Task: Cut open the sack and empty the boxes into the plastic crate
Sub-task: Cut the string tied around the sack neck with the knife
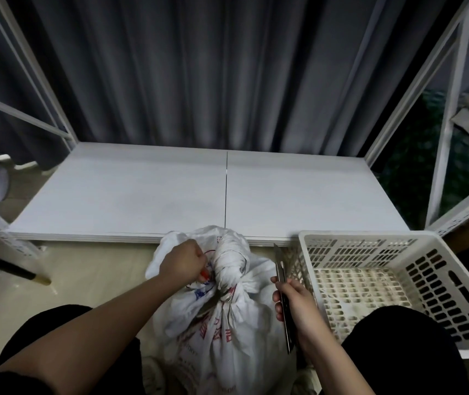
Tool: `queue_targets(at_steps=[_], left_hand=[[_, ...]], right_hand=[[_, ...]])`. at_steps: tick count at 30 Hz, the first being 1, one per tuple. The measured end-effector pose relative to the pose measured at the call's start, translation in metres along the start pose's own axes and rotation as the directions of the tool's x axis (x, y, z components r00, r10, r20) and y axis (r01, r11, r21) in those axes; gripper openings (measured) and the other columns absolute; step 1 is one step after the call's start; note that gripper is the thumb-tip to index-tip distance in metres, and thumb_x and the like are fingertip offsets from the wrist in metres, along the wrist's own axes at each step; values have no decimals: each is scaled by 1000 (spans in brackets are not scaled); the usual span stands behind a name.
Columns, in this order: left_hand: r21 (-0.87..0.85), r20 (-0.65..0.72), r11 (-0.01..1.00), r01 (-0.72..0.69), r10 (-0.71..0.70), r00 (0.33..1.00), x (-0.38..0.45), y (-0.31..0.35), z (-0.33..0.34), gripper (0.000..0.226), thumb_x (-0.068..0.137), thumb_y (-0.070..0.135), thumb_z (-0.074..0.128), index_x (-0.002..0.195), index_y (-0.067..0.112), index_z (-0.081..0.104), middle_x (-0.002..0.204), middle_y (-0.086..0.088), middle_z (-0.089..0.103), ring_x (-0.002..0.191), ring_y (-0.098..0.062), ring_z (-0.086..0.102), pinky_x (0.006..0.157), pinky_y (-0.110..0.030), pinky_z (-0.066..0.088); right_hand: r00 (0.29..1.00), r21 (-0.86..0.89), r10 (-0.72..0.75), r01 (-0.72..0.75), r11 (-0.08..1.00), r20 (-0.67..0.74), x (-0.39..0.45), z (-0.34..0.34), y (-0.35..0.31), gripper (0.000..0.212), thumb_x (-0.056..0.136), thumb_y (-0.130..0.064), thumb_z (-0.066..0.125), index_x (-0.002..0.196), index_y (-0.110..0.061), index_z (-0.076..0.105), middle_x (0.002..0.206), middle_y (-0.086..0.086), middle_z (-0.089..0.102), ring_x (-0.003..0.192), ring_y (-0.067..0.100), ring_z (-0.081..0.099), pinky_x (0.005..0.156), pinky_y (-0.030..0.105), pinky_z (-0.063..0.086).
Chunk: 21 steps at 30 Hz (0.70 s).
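Centrally, low in frame: white woven sack [221,317] w/ red + blue print stands on the floor btwn the person's knees, neck twisted into a thick knot [229,260] and bound w/ string. Sack still tied shut; boxes not visible.

L hand [183,262]: grip closed tight, fist on the string/fabric just left of the knot, touching it. Something small and red-orange shows under the fingers; can't tell what it is.

R hand [294,306]: grip wrapped round the dark handle of a utility knife [283,292], fingers curled, thumb along the body. Blade end points up and away from the person, just right of the sack, apart from the knot. Knife lies close along the crate's left wall; contact can't be told.

Plastic crate [438,269]: cream, slotted walls + floor, on the floor right of the sack, near R knee. Small pale scrap inside on the floor grid, otherwise no boxes in it.

Beyond: white low shelf board [130,195], seam down the middle, sack top overlaps its front edge in view. White metal rack uprights [446,132] either side. Dark grey curtain [199,67] behind. Dark rod w/ tan tip [8,267] on floor at far left.
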<state>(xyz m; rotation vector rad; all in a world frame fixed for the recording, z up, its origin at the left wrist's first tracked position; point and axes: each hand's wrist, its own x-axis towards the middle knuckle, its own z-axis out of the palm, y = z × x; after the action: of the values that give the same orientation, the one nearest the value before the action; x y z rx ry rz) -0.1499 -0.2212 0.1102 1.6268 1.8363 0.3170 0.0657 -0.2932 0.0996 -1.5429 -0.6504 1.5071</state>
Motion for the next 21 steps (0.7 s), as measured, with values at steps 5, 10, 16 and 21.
queue_targets(at_steps=[5, 10, 16, 21], left_hand=[[-37, -5, 999, 17, -18, 1000, 8, -6, -3, 10, 87, 14, 50, 82, 15, 58, 56, 5, 68, 53, -8, 68, 65, -27, 53], [-36, 7, 999, 30, -30, 1000, 16, -9, -2, 9, 85, 14, 54, 79, 18, 60, 64, 3, 70, 63, -12, 70, 70, -30, 55], [-257, -120, 963, 78, -112, 986, 15, -20, 2, 13, 83, 10, 60, 81, 15, 49, 74, -12, 67, 62, -27, 69, 69, -41, 58], [-382, -203, 919, 97, -186, 961, 7, -32, 3, 22, 90, 4, 49, 103, 15, 35, 66, -9, 58, 51, -28, 61, 62, -39, 54]], right_hand=[[1000, -10, 2, -2, 1000, -7, 1, 2, 0, 11, 95, -6, 45, 96, -6, 57, 58, 3, 47, 40, 9, 39, 39, 19, 30], [999, -30, 1, -3, 1000, -50, 7, 10, 2, 12, 95, -8, 47, 95, -6, 58, 60, 4, 50, 46, 11, 42, 45, 22, 33], [998, 40, 13, -10, 999, -57, 3, 20, 7, 13, 95, -2, 44, 98, -3, 57, 59, 4, 46, 42, 8, 40, 37, 16, 33], [999, 76, 35, -33, 997, -31, -8, 18, 17, 13, 94, 0, 42, 91, -6, 53, 60, 5, 45, 41, 8, 41, 38, 17, 33]])
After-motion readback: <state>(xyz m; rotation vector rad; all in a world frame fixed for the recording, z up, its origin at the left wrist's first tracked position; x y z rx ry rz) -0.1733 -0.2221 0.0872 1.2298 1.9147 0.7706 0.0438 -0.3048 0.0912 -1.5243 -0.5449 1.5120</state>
